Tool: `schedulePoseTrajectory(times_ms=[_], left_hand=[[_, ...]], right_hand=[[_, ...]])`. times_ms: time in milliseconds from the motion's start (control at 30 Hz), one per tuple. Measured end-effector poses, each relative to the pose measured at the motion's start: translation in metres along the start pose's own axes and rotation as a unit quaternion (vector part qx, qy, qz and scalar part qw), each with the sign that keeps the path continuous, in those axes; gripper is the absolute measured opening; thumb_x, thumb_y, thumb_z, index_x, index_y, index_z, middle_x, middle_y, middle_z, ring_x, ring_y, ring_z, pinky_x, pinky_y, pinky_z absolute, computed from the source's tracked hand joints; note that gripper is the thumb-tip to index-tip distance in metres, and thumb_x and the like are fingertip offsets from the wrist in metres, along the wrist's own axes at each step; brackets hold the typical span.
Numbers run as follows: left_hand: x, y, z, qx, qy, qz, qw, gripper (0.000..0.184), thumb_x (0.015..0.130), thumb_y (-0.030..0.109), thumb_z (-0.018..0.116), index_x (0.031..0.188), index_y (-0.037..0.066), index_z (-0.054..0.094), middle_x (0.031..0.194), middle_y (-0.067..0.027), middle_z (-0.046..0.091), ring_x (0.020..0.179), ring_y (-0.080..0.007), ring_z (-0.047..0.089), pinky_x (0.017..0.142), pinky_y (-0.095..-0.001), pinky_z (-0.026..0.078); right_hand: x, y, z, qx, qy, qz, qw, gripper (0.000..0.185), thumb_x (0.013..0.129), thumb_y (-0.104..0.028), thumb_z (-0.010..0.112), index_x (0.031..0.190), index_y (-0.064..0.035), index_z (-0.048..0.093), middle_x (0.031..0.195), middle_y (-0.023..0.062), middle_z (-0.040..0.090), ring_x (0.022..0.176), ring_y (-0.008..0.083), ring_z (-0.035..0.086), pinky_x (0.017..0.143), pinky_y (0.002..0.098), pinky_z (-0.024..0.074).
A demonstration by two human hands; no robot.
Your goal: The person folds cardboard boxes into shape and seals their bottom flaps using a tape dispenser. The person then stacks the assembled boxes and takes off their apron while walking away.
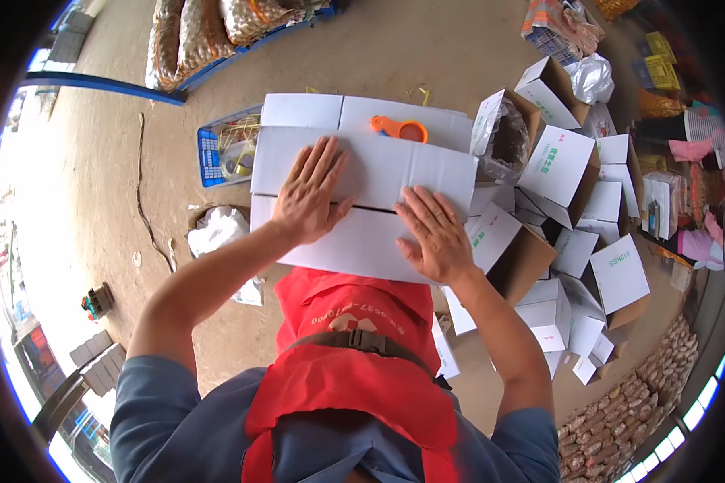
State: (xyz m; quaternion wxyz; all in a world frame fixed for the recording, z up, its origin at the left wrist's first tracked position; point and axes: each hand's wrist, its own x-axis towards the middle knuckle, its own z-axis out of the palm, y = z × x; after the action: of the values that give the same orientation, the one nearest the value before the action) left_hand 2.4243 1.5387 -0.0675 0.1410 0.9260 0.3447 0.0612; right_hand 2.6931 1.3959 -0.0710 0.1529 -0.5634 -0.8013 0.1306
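A white cardboard carton point(366, 173) lies before me, its top flaps folded in with a narrow dark gap between their edges. My left hand point(310, 193) presses flat on the flaps, fingers spread, across the left part of the gap. On the right side, my right hand point(437, 233) also rests palm down with its fingers stretched out, at the right end of the gap. Neither hand grips anything. Beyond my fingers, an orange tool with a ring, resembling a tape dispenser point(399, 129), lies at the carton's far side.
Several white cartons point(560, 165) with open tops are heaped at the right. A blue crate point(209, 157) holding tape rolls and straw-like strips stands at the left, near a white plastic bag point(217, 233). Filled sacks point(205, 40) lie at the back. Other people point(697, 149) are at far right.
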Motion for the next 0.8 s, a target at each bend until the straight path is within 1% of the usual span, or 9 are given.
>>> schedulePoseTrajectory(times_ms=[67,133,200,233,267,333,400,633,800], left_hand=[[-0.006,0.019,0.007,-0.006,-0.01,-0.023,1.0,0.087,0.091,0.037,0.072,0.16,-0.002,0.034,0.17,-0.0282,0.025,0.16,-0.0418,0.022,0.131,-0.053,0.017],[-0.009,0.023,0.007,-0.003,-0.008,-0.019,1.0,0.087,0.091,0.036,0.072,0.16,-0.001,0.034,0.17,-0.0284,0.025,0.159,-0.0428,0.022,0.13,-0.054,0.018],[-0.004,0.02,0.006,0.003,-0.01,-0.024,1.0,0.086,0.091,0.036,0.072,0.16,-0.001,0.035,0.169,-0.0284,0.026,0.159,-0.0432,0.023,0.13,-0.0545,0.018],[-0.003,0.021,0.006,0.001,-0.011,-0.024,1.0,0.087,0.091,0.037,0.072,0.16,-0.001,0.035,0.169,-0.0285,0.026,0.159,-0.0436,0.024,0.13,-0.0551,0.019],[-0.002,0.02,0.006,0.0,-0.012,-0.025,1.0,0.087,0.091,0.038,0.072,0.16,-0.001,0.035,0.169,-0.0286,0.027,0.158,-0.044,0.025,0.129,-0.0556,0.02],[0.0,0.018,0.009,0.003,-0.007,-0.031,0.999,0.087,0.089,0.038,0.072,0.159,-0.001,0.037,0.169,-0.0287,0.028,0.158,-0.0441,0.027,0.129,-0.0558,0.021],[0.0,0.02,0.011,0.004,-0.003,-0.035,0.999,0.087,0.088,0.038,0.073,0.157,-0.001,0.039,0.168,-0.0288,0.029,0.157,-0.0442,0.028,0.129,-0.056,0.022],[-0.005,0.016,0.007,-0.095,0.003,-0.074,0.993,0.077,0.088,0.045,0.072,0.147,0.0,0.051,0.167,-0.0263,0.033,0.158,-0.0399,0.027,0.13,-0.053,0.021],[-0.011,0.012,0.028,-0.095,0.167,-0.011,0.981,0.08,0.081,0.045,0.076,0.141,-0.004,0.057,0.16,-0.0287,0.043,0.154,-0.0417,0.036,0.129,-0.0562,0.024]], right_hand=[[-0.004,0.002,-0.006,0.059,-0.014,-0.001,0.998,0.052,0.098,-0.04,0.064,0.142,-0.011,0.063,0.165,0.0118,0.042,0.156,0.0268,0.035,0.129,0.0446,0.0236],[0.0,0.02,-0.02,0.287,0.002,-0.016,0.958,0.034,0.102,-0.034,0.063,0.121,-0.0084,0.073,0.127,0.0133,0.071,0.134,0.0292,0.059,0.124,0.0476,0.0338],[-0.013,0.058,-0.028,0.678,0.025,0.136,0.722,0.038,0.11,-0.028,0.055,0.095,0.0004,0.074,0.075,0.011,0.076,0.087,0.0248,0.077,0.105,0.0461,0.052],[-0.011,0.092,-0.028,0.692,0.131,0.184,0.686,0.043,0.112,-0.026,0.05,0.088,0.0024,0.072,0.074,0.0115,0.075,0.077,0.0191,0.073,0.093,0.0386,0.0557],[0.016,0.112,-0.027,0.566,0.296,0.228,0.735,0.04,0.112,-0.025,0.052,0.091,0.0027,0.073,0.074,0.0099,0.074,0.078,0.0184,0.071,0.087,0.0355,0.0544],[0.048,0.178,0.008,0.465,0.265,0.301,0.789,0.042,0.11,-0.033,0.055,0.098,0.0017,0.076,0.096,0.0127,0.078,0.091,0.021,0.072,0.09,0.037,0.0542],[0.08,0.211,0.056,0.303,0.145,0.266,0.903,0.042,0.106,-0.037,0.059,0.1,0.0011,0.075,0.103,0.0164,0.077,0.093,0.0259,0.072,0.09,0.0369,0.0547],[0.161,0.228,0.168,0.252,-0.217,0.056,0.942,0.055,0.093,-0.048,0.073,0.085,0.0062,0.067,0.083,0.0254,0.069,0.072,0.0357,0.068,0.071,0.0461,0.0524],[0.227,-0.043,0.065,0.335,-0.209,-0.144,0.907,0.051,0.087,-0.043,0.073,0.1,0.0067,0.069,0.092,0.0205,0.071,0.081,0.0295,0.069,0.077,0.0431,0.0541]])
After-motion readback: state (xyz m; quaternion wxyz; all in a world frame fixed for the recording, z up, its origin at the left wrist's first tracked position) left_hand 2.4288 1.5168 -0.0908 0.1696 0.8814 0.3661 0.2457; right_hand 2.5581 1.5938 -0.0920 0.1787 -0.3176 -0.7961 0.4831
